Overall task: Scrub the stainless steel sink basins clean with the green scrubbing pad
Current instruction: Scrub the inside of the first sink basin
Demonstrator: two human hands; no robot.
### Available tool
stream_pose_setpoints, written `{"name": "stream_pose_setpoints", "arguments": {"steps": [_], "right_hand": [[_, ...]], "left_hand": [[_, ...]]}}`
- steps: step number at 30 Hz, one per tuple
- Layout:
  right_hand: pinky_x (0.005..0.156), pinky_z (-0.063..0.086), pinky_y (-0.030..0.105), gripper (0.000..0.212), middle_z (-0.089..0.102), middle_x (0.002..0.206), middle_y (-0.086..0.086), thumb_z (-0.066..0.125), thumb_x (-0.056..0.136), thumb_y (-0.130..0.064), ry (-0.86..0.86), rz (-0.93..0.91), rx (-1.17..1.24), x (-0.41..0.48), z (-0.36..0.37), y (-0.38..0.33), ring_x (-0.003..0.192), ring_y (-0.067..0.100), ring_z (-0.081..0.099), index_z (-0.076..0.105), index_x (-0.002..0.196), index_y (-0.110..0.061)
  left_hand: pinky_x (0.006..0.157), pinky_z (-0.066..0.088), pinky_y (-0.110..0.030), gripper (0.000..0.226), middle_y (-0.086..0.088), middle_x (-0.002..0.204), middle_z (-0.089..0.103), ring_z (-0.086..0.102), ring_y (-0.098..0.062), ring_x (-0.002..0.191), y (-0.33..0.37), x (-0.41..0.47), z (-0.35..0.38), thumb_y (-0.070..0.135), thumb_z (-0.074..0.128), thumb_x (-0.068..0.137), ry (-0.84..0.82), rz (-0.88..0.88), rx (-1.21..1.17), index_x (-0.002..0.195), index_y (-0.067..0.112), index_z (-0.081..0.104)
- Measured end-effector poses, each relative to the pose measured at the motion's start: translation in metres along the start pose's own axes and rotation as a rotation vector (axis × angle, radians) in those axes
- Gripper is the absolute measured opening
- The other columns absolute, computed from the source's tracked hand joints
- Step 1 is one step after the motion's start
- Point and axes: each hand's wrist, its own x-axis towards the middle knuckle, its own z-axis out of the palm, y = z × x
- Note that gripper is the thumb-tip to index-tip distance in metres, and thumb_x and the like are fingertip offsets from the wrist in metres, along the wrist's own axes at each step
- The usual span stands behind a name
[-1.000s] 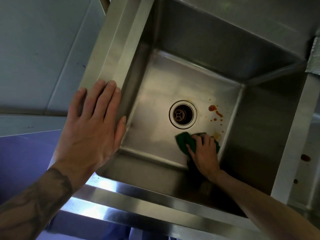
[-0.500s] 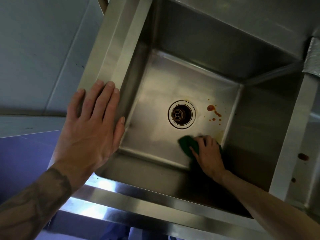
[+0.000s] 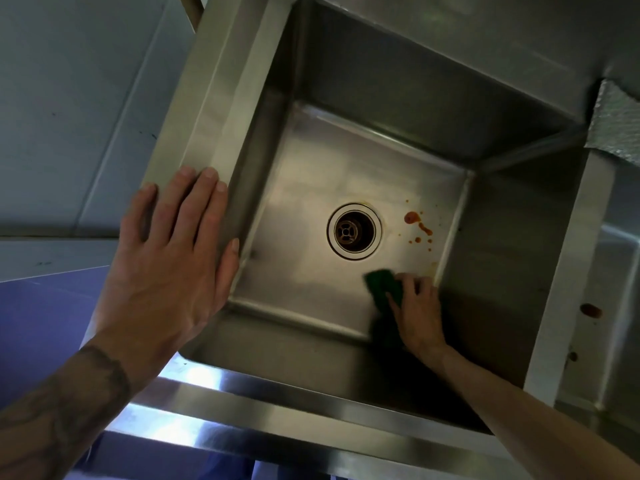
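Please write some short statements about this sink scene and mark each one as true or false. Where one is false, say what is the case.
1. The left hand lies flat on the sink rim. True.
2. The green scrubbing pad covers the drain. False: it lies apart from the drain, nearer the near right corner.
3. The right hand holds the pad on the basin floor. True.
4. The reddish stains are gone. False: spots lie between the drain and the right wall.
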Motion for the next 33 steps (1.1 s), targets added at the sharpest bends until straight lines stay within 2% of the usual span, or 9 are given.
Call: {"name": "stream_pose_setpoints", "arguments": {"steps": [4,6,10,15,18,23,28,30,33], "right_hand": [[0.103,0.043,0.049,0.045,0.041,0.139,0.024,0.059,0.104,-0.035,0.133,0.291,0.141,0.029,-0.009,-0.017,0.123,0.040,0.046,0.045,0.142,-0.014],[0.104,0.045,0.051,0.046,0.040,0.140,0.024,0.058,0.104,-0.036,0.138,0.318,0.122,0.020,-0.004,-0.025,0.123,0.041,0.046,0.044,0.142,-0.014],[0.102,0.049,0.052,0.044,0.042,0.138,0.026,0.059,0.104,-0.030,0.097,0.250,0.104,-0.006,0.009,-0.019,0.122,0.043,0.048,0.045,0.142,-0.011],[0.099,0.045,0.049,0.045,0.040,0.138,0.023,0.055,0.106,-0.034,0.246,0.414,0.149,0.057,-0.016,-0.025,0.120,0.040,0.047,0.040,0.142,-0.013],[0.100,0.045,0.048,0.046,0.039,0.139,0.023,0.056,0.105,-0.034,0.252,0.387,0.155,0.058,-0.016,-0.025,0.121,0.039,0.047,0.041,0.143,-0.013],[0.101,0.046,0.049,0.046,0.039,0.139,0.028,0.057,0.105,-0.027,0.128,0.297,0.117,-0.003,0.010,-0.018,0.122,0.043,0.047,0.043,0.145,-0.010],[0.106,0.042,0.049,0.045,0.038,0.142,0.023,0.054,0.107,-0.032,0.240,0.371,0.158,0.057,-0.020,-0.022,0.126,0.041,0.044,0.043,0.147,-0.016],[0.106,0.042,0.051,0.044,0.039,0.142,0.023,0.054,0.107,-0.033,0.272,0.341,0.146,0.076,-0.028,-0.021,0.125,0.042,0.044,0.045,0.146,-0.017],[0.104,0.044,0.053,0.045,0.039,0.141,0.023,0.054,0.106,-0.037,0.204,0.269,0.111,0.055,-0.019,-0.016,0.123,0.042,0.045,0.045,0.145,-0.015]], "left_hand": [[0.127,0.024,-0.060,0.063,-0.024,0.168,0.035,0.031,-0.041,0.158,0.000,0.001,0.002,0.035,0.037,0.113,0.013,0.002,-0.002,0.163,-0.002,0.030],[0.127,0.024,-0.059,0.063,-0.024,0.167,0.035,0.032,-0.041,0.157,0.000,0.000,0.001,0.035,0.037,0.112,0.020,0.003,-0.011,0.163,-0.002,0.031],[0.127,0.024,-0.059,0.063,-0.023,0.167,0.036,0.033,-0.041,0.157,0.001,0.000,0.002,0.035,0.038,0.112,0.034,0.003,-0.013,0.162,-0.002,0.031],[0.127,0.024,-0.060,0.063,-0.023,0.167,0.035,0.033,-0.041,0.156,0.001,0.000,0.002,0.035,0.039,0.112,0.026,0.002,-0.013,0.162,-0.002,0.031],[0.127,0.024,-0.060,0.062,-0.024,0.167,0.036,0.033,-0.042,0.156,0.001,0.000,0.002,0.035,0.039,0.112,0.035,0.004,-0.016,0.162,-0.003,0.032],[0.127,0.024,-0.060,0.063,-0.024,0.168,0.035,0.033,-0.041,0.157,0.001,-0.001,0.002,0.035,0.039,0.112,0.040,0.003,-0.020,0.162,-0.002,0.031],[0.127,0.023,-0.060,0.063,-0.023,0.168,0.035,0.031,-0.042,0.157,0.000,-0.001,0.004,0.035,0.039,0.112,0.041,0.004,-0.020,0.163,-0.002,0.030],[0.127,0.022,-0.059,0.064,-0.023,0.168,0.034,0.031,-0.041,0.157,0.000,-0.001,0.004,0.036,0.039,0.112,0.041,0.004,-0.021,0.163,-0.002,0.030],[0.128,0.022,-0.059,0.063,-0.023,0.168,0.034,0.031,-0.041,0.157,0.000,-0.001,0.004,0.035,0.039,0.112,0.041,0.005,-0.021,0.163,-0.002,0.031]]}}
